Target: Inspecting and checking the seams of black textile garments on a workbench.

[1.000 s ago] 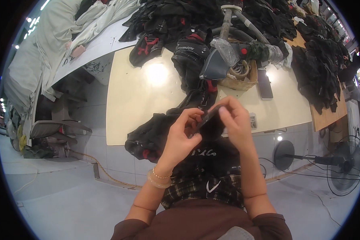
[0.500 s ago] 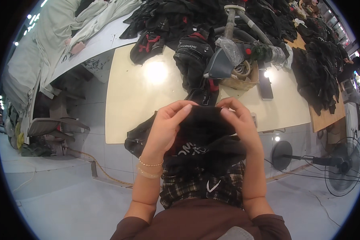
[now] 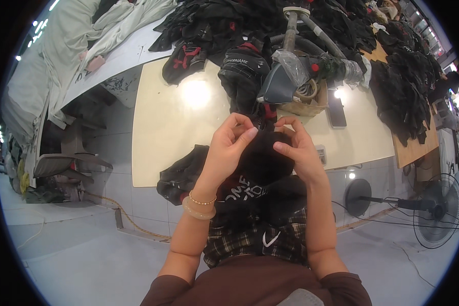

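Note:
A black garment [image 3: 262, 160] with white lettering and a bit of red lies across my lap and over the near table edge. Above its upper end, my left hand [image 3: 233, 145] has thumb and fingertips pinched together; what sits between them, if anything, is too small to make out. My right hand [image 3: 302, 151] hovers opposite at the garment's other side, thumb and forefinger curved and apart, with nothing visible between them. Beyond the fingertips lies another black garment [image 3: 243, 76] with red trim and white print.
A cream table [image 3: 163, 127] carries heaped black garments [image 3: 209, 25], a grey machine head [image 3: 279, 84] with pipes, a box of hose [image 3: 311, 104] and a phone [image 3: 337, 113]. Pale cloth [image 3: 35, 86] drapes at far left. A standing fan [image 3: 437, 211] is at right, a chair [image 3: 66, 166] at left.
Both hands have come off the garment's upper edge and moved slightly farther away. My right thumb and forefinger have parted; the left fingers have curled in. More of the lettering shows.

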Demonstrator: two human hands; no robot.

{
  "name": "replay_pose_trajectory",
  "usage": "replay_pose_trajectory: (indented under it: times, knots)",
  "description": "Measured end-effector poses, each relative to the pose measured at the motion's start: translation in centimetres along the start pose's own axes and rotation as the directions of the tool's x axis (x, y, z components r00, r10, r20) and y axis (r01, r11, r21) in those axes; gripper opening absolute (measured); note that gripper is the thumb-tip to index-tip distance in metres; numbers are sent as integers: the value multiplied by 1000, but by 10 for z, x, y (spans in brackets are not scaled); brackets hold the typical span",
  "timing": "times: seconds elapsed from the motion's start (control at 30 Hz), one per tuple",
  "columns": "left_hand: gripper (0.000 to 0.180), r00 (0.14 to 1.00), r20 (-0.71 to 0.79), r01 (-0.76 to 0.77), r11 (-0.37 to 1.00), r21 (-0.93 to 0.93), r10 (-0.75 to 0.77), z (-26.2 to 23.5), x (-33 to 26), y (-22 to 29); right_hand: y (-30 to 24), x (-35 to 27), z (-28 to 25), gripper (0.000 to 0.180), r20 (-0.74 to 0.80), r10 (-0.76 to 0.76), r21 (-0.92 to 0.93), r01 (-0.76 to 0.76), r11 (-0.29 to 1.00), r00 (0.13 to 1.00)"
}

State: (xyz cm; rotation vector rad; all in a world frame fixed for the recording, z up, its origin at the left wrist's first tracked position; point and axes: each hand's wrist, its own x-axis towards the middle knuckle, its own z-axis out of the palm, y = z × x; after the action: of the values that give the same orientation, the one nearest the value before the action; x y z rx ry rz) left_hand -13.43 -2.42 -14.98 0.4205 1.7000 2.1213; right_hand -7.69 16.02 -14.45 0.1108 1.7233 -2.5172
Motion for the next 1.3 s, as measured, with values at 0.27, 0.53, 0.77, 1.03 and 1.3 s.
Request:
replay_pose_trajectory:
  times: [0.27, 0.53, 0.77, 1.03, 1.3]
  knots:
    - [10, 999, -39, 1, 999, 35, 0, -2, 12, 0, 13, 5, 0, 36, -27, -323, -551, 255, 795, 946]
    - [34, 986, 48, -166, 903, 395, 160, -1, 8, 10, 23, 15, 4, 20, -273, -523, -671, 230, 705, 808]
    - [28, 810, -69, -426, 666, 612, 582, -3, 27, -9, 30, 30, 10, 19, -316, -678, -710, 309, 633, 663]
    - [18, 817, -132, -436, 752, 494, 561, 3, 37, -5, 28, 39, 14, 18, -392, -601, -624, 279, 730, 696]
    - [10, 832, -152, -381, 749, 543, 534, 8, 33, -2, 23, 40, 25, 12, -419, -496, -420, 322, 849, 760]
